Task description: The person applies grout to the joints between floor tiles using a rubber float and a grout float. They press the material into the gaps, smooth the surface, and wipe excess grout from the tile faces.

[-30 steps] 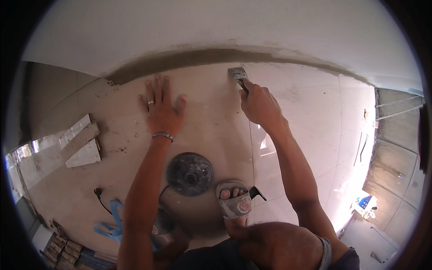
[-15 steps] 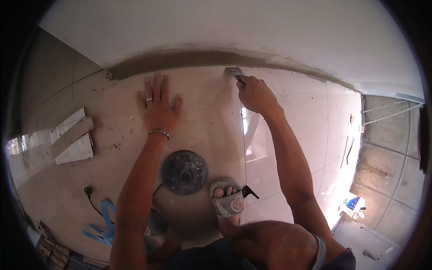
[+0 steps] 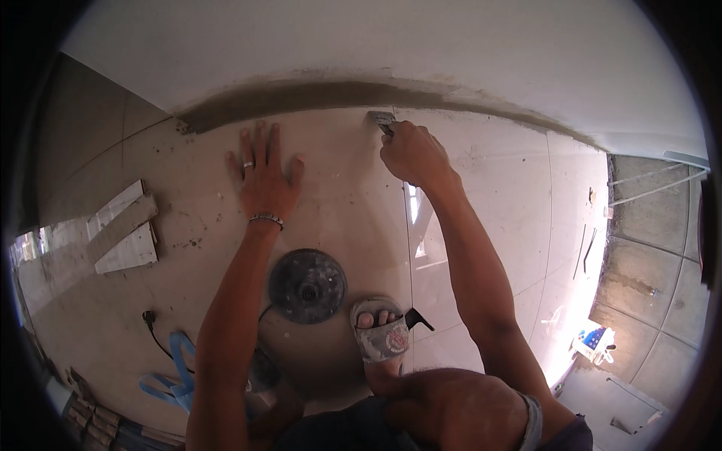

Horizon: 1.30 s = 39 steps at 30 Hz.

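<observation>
My left hand (image 3: pixel 268 180) lies flat on the tiled floor (image 3: pixel 331 195), fingers spread, short of the wall's foot. A ring and a bracelet are on it. In my right hand (image 3: pixel 418 156) is a putty knife (image 3: pixel 382 120), gripped by its handle, which the fingers mostly hide. Its metal blade rests on the floor tile close to the wall (image 3: pixel 391 45). Along the wall's base runs a grey-brown band of mortar (image 3: pixel 323 95). Between my forearms a round dark disc (image 3: pixel 308 286) with a central hub lies near my sandalled foot (image 3: pixel 382 334).
Tile offcuts (image 3: pixel 124 227) lie at the left. Nearer are a power plug (image 3: pixel 148 318) with its cable and a blue strap (image 3: pixel 171 379). A black handle (image 3: pixel 420 319) sticks out beside my foot. At the right, a white-and-blue container (image 3: pixel 594 342) stands beyond the floor's bright edge.
My right hand and the putty knife have shifted slightly left along the floor by the wall. My left hand stays flat in its place.
</observation>
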Available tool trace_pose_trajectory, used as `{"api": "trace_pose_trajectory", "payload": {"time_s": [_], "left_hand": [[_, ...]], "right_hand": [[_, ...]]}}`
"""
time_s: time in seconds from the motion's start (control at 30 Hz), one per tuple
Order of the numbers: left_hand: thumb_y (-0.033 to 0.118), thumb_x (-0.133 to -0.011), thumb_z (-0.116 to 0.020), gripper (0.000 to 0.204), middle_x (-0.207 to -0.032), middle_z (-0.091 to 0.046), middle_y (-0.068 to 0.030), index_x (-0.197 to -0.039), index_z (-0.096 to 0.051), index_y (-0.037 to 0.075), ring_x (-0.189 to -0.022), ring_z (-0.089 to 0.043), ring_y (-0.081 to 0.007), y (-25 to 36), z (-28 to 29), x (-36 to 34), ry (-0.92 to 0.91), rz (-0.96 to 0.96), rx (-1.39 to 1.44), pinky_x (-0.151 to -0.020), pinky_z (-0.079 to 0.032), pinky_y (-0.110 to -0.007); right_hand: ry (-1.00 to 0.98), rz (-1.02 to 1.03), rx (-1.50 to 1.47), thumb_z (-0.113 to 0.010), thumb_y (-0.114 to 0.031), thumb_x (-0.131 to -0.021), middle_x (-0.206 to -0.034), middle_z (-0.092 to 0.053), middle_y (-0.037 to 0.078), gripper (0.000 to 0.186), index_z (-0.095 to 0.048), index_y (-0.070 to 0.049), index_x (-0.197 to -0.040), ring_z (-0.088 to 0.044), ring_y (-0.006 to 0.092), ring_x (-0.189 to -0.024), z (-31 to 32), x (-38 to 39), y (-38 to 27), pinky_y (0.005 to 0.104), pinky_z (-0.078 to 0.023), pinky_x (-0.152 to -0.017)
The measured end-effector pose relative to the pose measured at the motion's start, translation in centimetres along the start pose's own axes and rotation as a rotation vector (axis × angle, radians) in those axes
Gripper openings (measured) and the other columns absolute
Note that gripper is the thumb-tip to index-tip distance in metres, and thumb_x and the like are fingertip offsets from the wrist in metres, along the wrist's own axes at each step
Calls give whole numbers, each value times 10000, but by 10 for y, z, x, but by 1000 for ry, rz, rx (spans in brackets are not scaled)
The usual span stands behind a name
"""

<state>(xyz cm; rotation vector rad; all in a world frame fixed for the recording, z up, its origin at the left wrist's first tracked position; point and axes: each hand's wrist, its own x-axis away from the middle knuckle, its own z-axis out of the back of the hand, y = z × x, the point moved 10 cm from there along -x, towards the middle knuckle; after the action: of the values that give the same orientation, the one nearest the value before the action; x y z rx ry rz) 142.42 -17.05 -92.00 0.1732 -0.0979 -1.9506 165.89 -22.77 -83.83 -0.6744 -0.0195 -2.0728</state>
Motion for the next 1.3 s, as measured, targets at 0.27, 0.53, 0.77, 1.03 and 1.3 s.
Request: {"api": "trace_pose_trajectory", "payload": {"time_s": [0.27,0.53,0.77,1.03,1.3], "left_hand": [[524,-1013,-452,668,-1682,-248,-32,-1595,-338,217,-1577,-152,-277,-5,2,0,43,4,41,-1266,-101,-594],[529,-1008,-457,689,-1690,-236,-30,-1609,-306,228,-1576,-157,-278,-6,1,-1,13,17,33,-1270,-99,-582],[543,-1012,-406,704,-1697,-220,-40,-1614,-304,192,-1584,-125,-279,-8,-3,-4,15,91,43,-1268,-55,-594],[567,-1022,-379,745,-1709,-184,-26,-1634,-234,168,-1588,-102,-264,-9,-7,-9,-8,194,-12,-1271,-67,-585],[555,-1021,-388,740,-1708,-187,-32,-1631,-237,165,-1588,-97,-274,-8,-4,-10,23,190,3,-1267,-57,-599]], "right_hand": [[93,31,-31,-554,-176,-889,-880,-731,274,285,-724,51,-900,-734,419,-890,-11,-11,2,486,-563,-866],[-30,-66,-109,-552,-224,-946,-718,-714,140,284,-703,9,-1007,-727,286,-675,-10,-6,10,442,-571,-783],[-49,-100,-180,-578,-224,-929,-801,-735,169,260,-702,-10,-1008,-744,312,-753,-10,-7,13,467,-569,-815],[58,80,-101,-600,-240,-902,-932,-730,261,304,-704,7,-1046,-707,444,-953,-12,-8,-11,508,-549,-899],[50,129,-81,-632,-273,-904,-937,-727,282,408,-673,14,-1192,-717,440,-949,-24,-13,-22,494,-547,-888]]}}
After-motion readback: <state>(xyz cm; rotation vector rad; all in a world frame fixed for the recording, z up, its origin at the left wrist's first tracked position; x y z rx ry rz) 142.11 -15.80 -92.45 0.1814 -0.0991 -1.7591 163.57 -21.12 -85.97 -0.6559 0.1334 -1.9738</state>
